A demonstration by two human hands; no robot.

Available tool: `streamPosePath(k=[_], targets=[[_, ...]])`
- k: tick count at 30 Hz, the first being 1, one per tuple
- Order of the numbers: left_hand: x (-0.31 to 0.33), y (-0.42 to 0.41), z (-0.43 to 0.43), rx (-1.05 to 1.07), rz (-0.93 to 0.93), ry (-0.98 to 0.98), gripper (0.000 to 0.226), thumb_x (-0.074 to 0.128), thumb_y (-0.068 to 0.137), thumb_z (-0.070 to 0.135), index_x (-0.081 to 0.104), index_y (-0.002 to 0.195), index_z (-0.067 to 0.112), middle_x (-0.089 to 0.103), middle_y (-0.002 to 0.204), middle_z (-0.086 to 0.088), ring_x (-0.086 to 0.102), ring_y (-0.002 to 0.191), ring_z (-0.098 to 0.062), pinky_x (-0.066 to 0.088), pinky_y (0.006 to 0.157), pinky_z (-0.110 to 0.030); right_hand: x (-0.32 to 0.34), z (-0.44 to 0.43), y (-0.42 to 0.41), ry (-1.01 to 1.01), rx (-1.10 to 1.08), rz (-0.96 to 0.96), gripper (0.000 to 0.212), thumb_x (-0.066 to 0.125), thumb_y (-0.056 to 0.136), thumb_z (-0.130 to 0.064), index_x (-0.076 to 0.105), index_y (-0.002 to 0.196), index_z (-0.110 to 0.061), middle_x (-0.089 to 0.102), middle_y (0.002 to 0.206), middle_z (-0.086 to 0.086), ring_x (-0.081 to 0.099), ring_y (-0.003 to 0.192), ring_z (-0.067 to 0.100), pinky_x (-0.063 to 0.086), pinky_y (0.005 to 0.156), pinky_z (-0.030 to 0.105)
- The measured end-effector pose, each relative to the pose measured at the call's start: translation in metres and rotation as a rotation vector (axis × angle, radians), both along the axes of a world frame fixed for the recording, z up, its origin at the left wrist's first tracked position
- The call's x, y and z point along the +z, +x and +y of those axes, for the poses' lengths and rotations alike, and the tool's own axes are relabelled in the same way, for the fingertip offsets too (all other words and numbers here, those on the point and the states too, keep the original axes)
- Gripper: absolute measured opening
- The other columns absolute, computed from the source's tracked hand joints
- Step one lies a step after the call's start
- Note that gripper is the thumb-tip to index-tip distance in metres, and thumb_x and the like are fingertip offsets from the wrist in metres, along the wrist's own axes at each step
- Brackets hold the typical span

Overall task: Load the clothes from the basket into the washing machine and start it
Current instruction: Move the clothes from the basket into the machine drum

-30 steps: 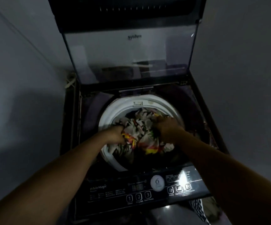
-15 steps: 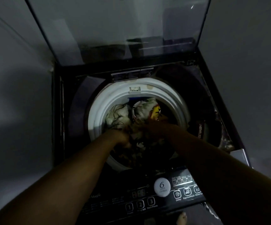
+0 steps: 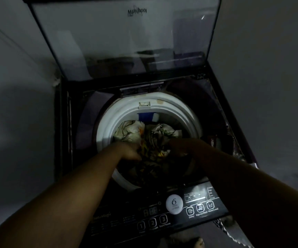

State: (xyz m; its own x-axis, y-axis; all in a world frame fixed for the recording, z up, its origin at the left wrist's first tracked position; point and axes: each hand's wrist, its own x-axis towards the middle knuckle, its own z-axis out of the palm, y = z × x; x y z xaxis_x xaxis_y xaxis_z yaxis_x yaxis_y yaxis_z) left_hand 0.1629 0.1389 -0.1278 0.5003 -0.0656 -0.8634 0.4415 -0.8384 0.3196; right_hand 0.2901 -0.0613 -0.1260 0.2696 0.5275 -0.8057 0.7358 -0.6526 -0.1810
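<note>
This is looking like a dim laundry corner in a home. A top-loading washing machine (image 3: 64, 122) is standing tight between plain pale walls (image 3: 16, 104) on the left and right. Its glass lid (image 3: 126, 42) is standing open at the far side, a control panel (image 3: 153, 213) with numbered buttons is running along the near edge, and patterned clothes (image 3: 130, 131) are lying in the white-rimmed drum (image 3: 107, 126).

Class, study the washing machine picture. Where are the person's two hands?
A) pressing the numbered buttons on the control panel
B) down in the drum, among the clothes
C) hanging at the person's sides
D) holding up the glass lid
B: the left hand and the right hand both reach past the white rim of the drum into the patterned clothes.
</note>
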Motion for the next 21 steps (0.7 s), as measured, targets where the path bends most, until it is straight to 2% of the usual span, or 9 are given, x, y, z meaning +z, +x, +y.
streamPosePath(k=[1,3,5,8,10,13,18,21], targets=[[0.009,0.005,0.003,0.007,-0.045,-0.023,0.061,0.06,0.096,0.042,0.041,0.152,0.024,0.046,0.152,-0.006,0.047,0.134,-0.025,0.038,0.115,-0.039,0.011,0.005,0.004,0.015,-0.089,0.029,0.052,0.063,0.098,-0.027,0.05,0.147,-0.014,0.05,0.15,0.013,0.05,0.134,0.03,0.042,0.109,0.034],[0.036,0.016,0.008,0.058,-0.108,-0.054,0.056,0.061,0.095,0.042,0.047,0.147,0.026,0.047,0.152,-0.002,0.047,0.133,-0.022,0.038,0.113,-0.033,0.042,0.01,0.015,0.047,-0.105,-0.024,0.057,0.065,0.095,-0.031,0.048,0.148,-0.019,0.048,0.152,0.01,0.048,0.136,0.029,0.04,0.107,0.032],[0.056,0.027,0.013,0.101,-0.2,-0.05,0.058,0.063,0.095,0.041,0.045,0.149,0.027,0.041,0.154,0.002,0.044,0.136,-0.021,0.038,0.107,-0.027,0.072,0.01,0.025,0.112,-0.139,-0.087,0.057,0.066,0.093,-0.031,0.05,0.146,-0.019,0.052,0.148,0.011,0.052,0.133,0.029,0.042,0.103,0.031],[0.089,0.043,0.011,0.166,-0.338,-0.019,0.07,0.065,0.095,0.042,0.034,0.156,0.023,0.033,0.161,-0.002,0.039,0.143,-0.021,0.036,0.114,-0.03,0.117,-0.001,0.04,0.231,-0.26,-0.179,0.049,0.067,0.092,-0.032,0.057,0.139,-0.022,0.059,0.14,0.008,0.057,0.127,0.028,0.044,0.099,0.029],[0.108,0.056,0.005,0.184,-0.426,-0.019,0.07,0.066,0.095,0.041,0.035,0.155,0.023,0.035,0.16,-0.004,0.041,0.143,-0.022,0.039,0.112,-0.032,0.142,-0.013,0.048,0.288,-0.247,-0.248,0.052,0.069,0.092,-0.034,0.056,0.141,-0.022,0.057,0.143,0.008,0.056,0.128,0.026,0.043,0.102,0.029],[0.135,0.072,-0.018,0.199,-0.552,-0.033,0.063,0.067,0.094,0.037,0.043,0.151,0.024,0.046,0.153,-0.005,0.049,0.136,-0.021,0.043,0.106,-0.031,0.176,-0.04,0.052,0.333,-0.282,-0.323,0.054,0.067,0.093,-0.031,0.053,0.143,-0.019,0.054,0.145,0.011,0.054,0.13,0.029,0.043,0.107,0.033],[0.168,0.102,-0.081,0.153,-0.727,-0.091,0.057,0.069,0.091,0.038,0.05,0.144,0.026,0.058,0.139,-0.002,0.057,0.121,-0.013,0.044,0.097,-0.025,0.205,-0.106,0.061,0.383,-0.365,-0.398,0.043,0.065,0.093,-0.026,0.057,0.134,-0.013,0.06,0.136,0.015,0.058,0.122,0.032,0.045,0.096,0.033],[0.18,0.116,-0.132,0.117,-0.766,-0.13,0.053,0.071,0.091,0.038,0.054,0.14,0.027,0.06,0.127,0.001,0.06,0.11,-0.011,0.045,0.089,-0.023,0.21,-0.157,0.065,0.365,-0.428,-0.42,0.054,0.063,0.096,-0.033,0.049,0.146,-0.016,0.051,0.148,0.012,0.051,0.133,0.031,0.044,0.108,0.04]])
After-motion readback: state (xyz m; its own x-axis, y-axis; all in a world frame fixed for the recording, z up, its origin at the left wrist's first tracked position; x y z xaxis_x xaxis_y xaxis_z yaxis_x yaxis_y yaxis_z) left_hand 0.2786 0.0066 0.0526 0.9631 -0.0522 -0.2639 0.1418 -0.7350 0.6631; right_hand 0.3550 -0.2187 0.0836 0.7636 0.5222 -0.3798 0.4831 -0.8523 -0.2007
